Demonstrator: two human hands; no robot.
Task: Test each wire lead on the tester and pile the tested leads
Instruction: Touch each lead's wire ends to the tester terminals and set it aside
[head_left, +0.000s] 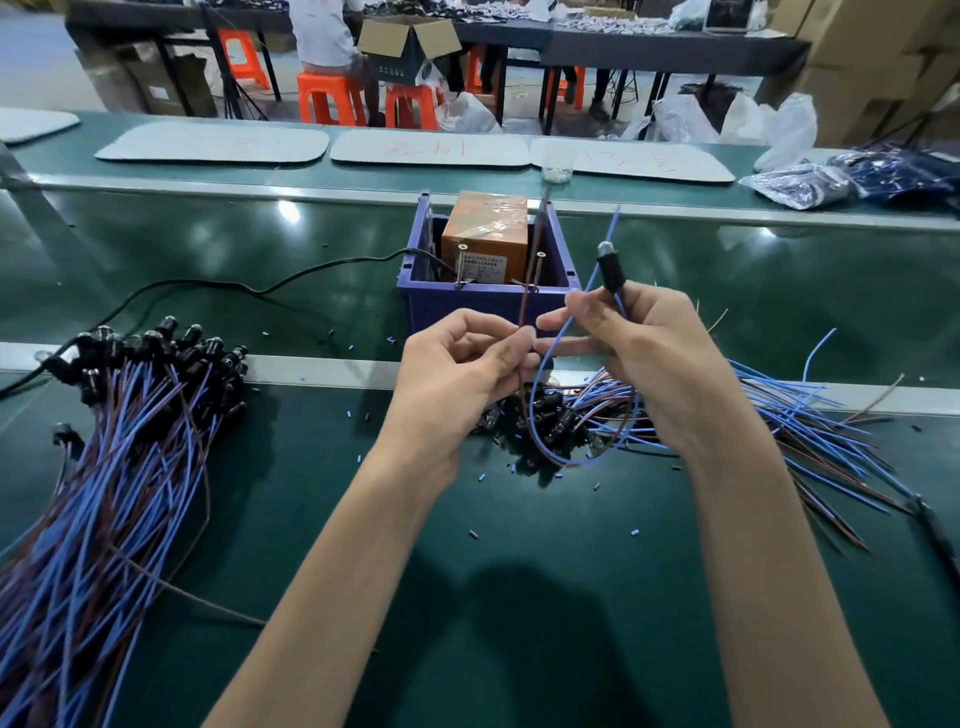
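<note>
Pinching the brown wire (521, 332) in my left hand (457, 358) and the blue wire (558, 332) plus black lamp holder (612, 273) in my right hand (644, 353), both grips closed on one lead above the bench (519, 571). To test cleanly, I should touch each bare end to its own screw on the tester (485, 244), keeping them apart.

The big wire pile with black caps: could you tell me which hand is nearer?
Left. The left hand is closer to that pile; the right hand is farther off.
</note>
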